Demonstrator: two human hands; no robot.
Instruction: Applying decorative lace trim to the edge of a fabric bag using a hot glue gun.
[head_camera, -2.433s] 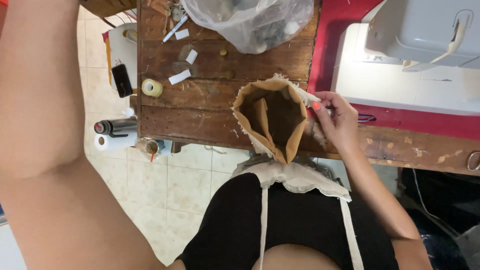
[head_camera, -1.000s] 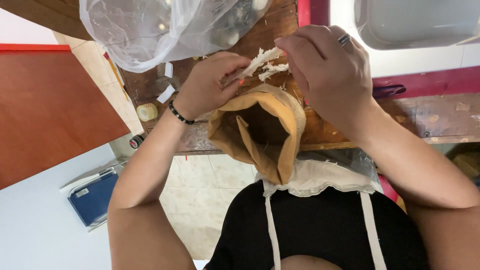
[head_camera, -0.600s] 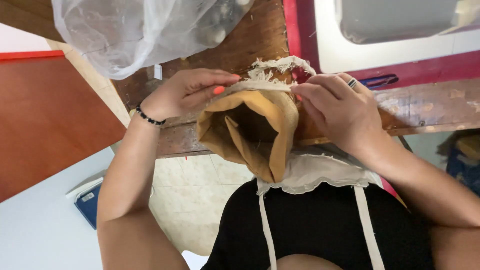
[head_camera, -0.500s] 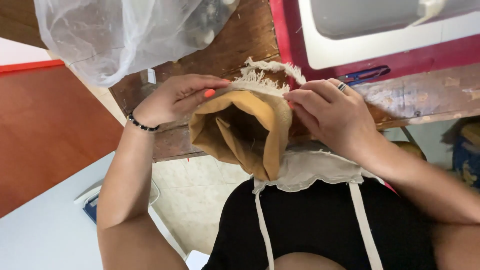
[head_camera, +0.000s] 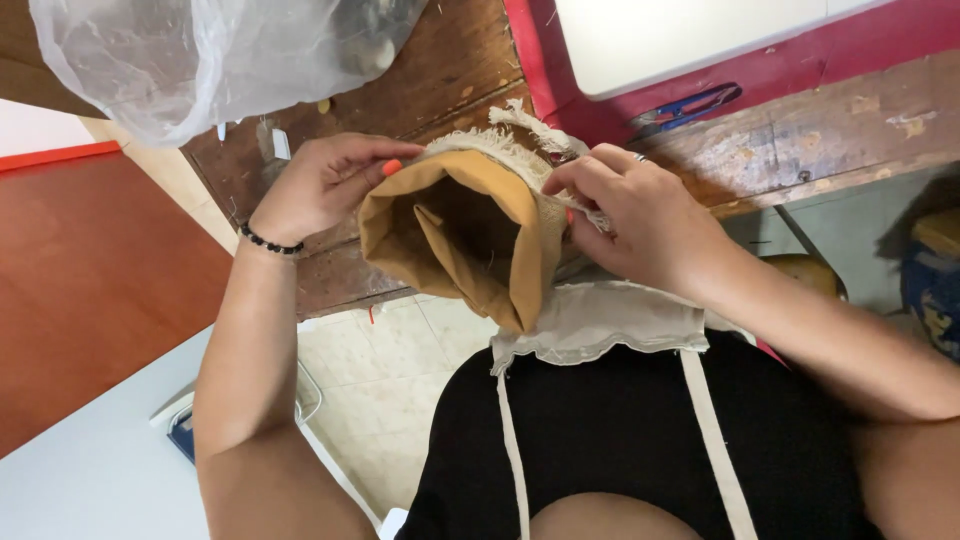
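A tan cloth bag (head_camera: 470, 235) with a frayed cream rim lies open toward me at the edge of a worn wooden table (head_camera: 420, 90). My left hand (head_camera: 320, 185) pinches the bag's left rim, a black bead bracelet on its wrist. My right hand (head_camera: 630, 215) grips the right rim and the frayed cream fringe there, a ring on one finger. A cream cloth piece (head_camera: 610, 325) with two long straps hangs below the bag onto my black-clad lap.
A clear plastic sack (head_camera: 200, 55) of small items sits at the table's back left. A white machine (head_camera: 680, 35) stands on a red surface at the right, blue-handled scissors (head_camera: 690, 105) beside it. Tiled floor (head_camera: 370, 380) and a red-brown panel (head_camera: 90, 280) lie to the left.
My left hand came in and took the bag's left rim; my right hand moved from the far rim down to the right side. The view tilted, shifting the table up and right.
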